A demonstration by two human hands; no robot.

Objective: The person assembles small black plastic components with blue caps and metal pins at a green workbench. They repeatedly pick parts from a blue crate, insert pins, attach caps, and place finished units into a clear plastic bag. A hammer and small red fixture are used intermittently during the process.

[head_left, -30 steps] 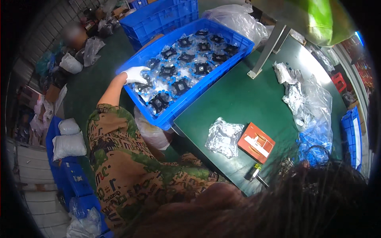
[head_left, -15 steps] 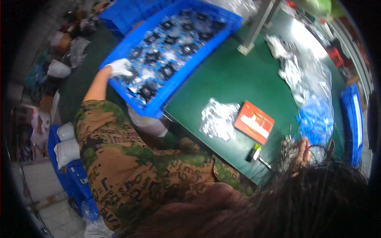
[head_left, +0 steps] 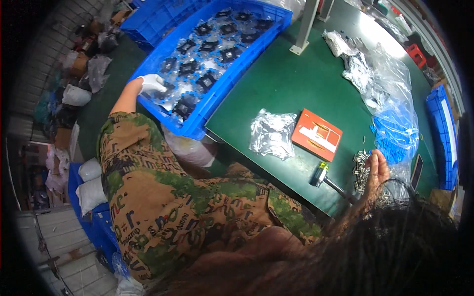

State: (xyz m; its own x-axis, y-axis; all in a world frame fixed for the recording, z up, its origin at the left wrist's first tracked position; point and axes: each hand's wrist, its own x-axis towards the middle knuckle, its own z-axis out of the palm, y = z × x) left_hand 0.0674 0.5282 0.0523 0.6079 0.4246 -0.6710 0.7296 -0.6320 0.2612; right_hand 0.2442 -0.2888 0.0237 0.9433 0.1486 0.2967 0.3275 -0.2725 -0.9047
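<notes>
My left hand (head_left: 152, 84), in a white glove, reaches over the near left end of a blue crate (head_left: 200, 118). Its fingers curl down at a black part (head_left: 167, 91); what they grip is hidden. Several black parts with blue edges, such as this black part (head_left: 184, 105), lie in the crate among clear plastic. My bare right hand (head_left: 378, 170) is on the green table's right side, fingers pressed together. Whatever is between them is too small to make out. Beside it lie a pile of metal pins (head_left: 361, 170) and a clear bag of small blue pieces (head_left: 395, 140).
On the green table (head_left: 266, 74) are a clear-and-silver packet (head_left: 273, 134), an orange-red box (head_left: 317, 135) and a hammer (head_left: 326, 178). A metal post (head_left: 305, 29) stands at the far edge. Silvery plastic wrap (head_left: 363, 76) and a phone (head_left: 417, 171) lie to the right.
The view has shifted slightly and sharpened. My right hand has come further up and forward, beside the pins and blue pieces. My left hand stays at the crate's near end.
</notes>
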